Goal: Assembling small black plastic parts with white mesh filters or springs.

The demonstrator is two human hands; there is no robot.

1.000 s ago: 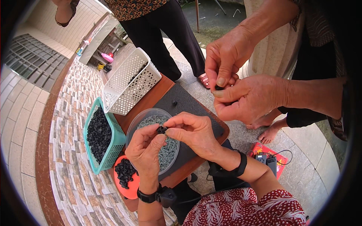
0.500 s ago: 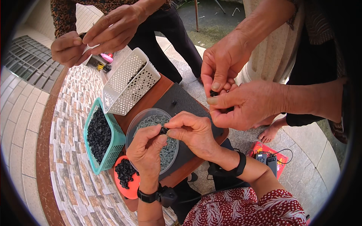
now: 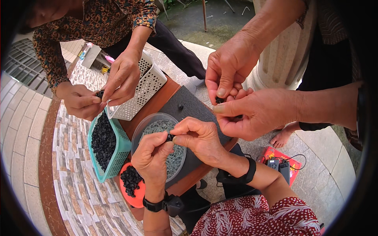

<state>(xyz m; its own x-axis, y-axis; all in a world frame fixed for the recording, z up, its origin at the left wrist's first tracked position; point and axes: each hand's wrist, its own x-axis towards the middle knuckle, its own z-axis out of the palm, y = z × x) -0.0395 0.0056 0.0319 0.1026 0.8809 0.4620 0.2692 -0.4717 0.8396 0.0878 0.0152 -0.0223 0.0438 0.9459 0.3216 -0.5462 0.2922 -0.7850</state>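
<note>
Above a clear round tub (image 3: 140, 128) of grey screws (image 3: 176, 162), my left hand (image 3: 152, 157) and my right hand (image 3: 201, 142) meet. Between their fingertips is a small black plastic part (image 3: 170, 137), pinched from both sides. Most of that part is covered by the fingers, so its full shape is hidden. Just left of my left wrist, an orange dish (image 3: 136, 201) bears many loose black parts (image 3: 131, 180). Beyond it stands a teal basket (image 3: 121, 151) heaped with similar black pieces.
A white perforated basket (image 3: 136, 98) stands at the table's far side. On the dark mat (image 3: 193, 103) lies one small black part (image 3: 180, 106). Co-workers' hands (image 3: 104, 92) at far left and other hands (image 3: 248, 98) at right each hold black parts. A red box (image 3: 271, 153) carries electronics.
The far-left co-worker has leaned in, bringing both hands down and nearer, over the teal basket's far end. My hands keep their pinch almost unmoved. The right co-worker's hands have shifted slightly.
</note>
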